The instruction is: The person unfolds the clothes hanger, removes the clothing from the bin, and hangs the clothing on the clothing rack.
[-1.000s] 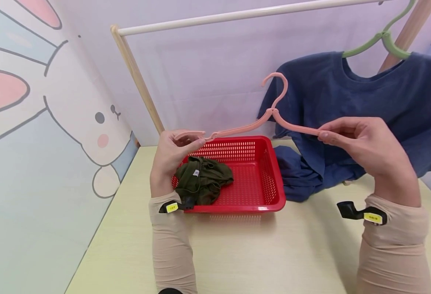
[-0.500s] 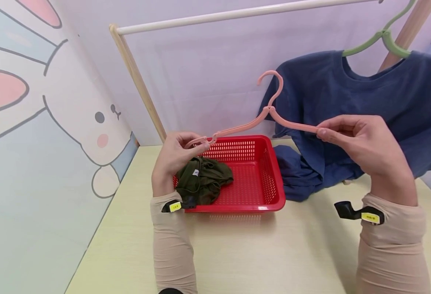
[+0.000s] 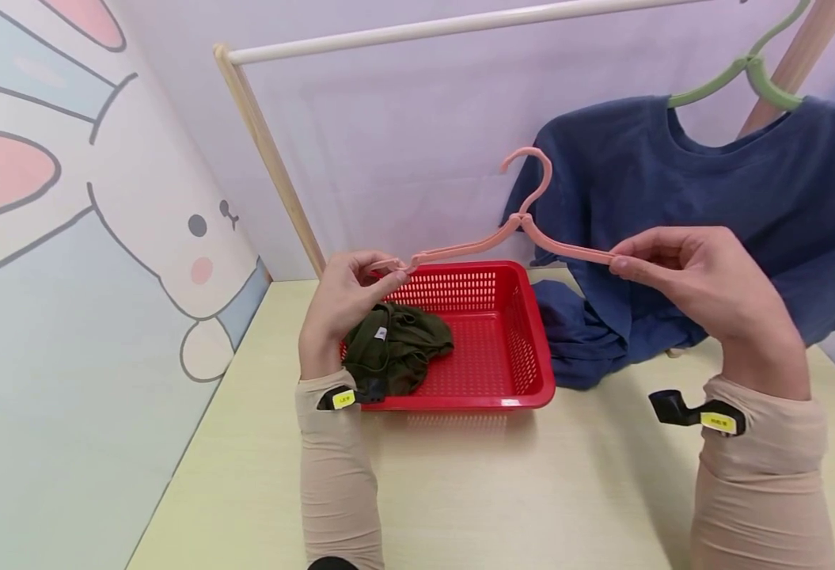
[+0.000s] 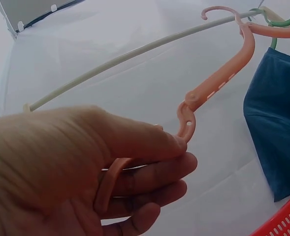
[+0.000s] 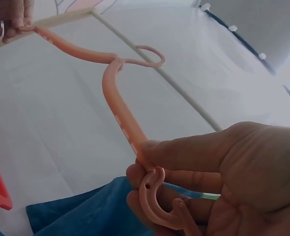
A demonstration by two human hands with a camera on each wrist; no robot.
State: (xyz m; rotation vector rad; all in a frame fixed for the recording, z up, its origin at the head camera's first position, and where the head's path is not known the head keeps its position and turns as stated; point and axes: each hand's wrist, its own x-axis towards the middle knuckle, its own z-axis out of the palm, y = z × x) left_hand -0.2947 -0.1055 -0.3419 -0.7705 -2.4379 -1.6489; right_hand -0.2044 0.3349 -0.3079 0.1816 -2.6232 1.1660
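A pink plastic clothes hanger with a jointed end piece at each arm is held up above the red basket, its hook pointing upward. My left hand pinches the left end piece between thumb and fingers, just past the joint. At the other arm, my right hand grips the hanger near its joint with thumb and fingers. The right wrist view shows the curved right end piece hanging down inside that hand. Part of the left end piece is covered by the left thumb.
A red perforated basket stands on the pale table, with a crumpled dark green garment inside. A navy T-shirt hangs at right on a green hanger, its lower part on the table. Behind runs a white rail.
My left hand has moved slightly right and its end piece of the hanger now sits closer to the arm. The right hand has shifted a little left, its grip unchanged.
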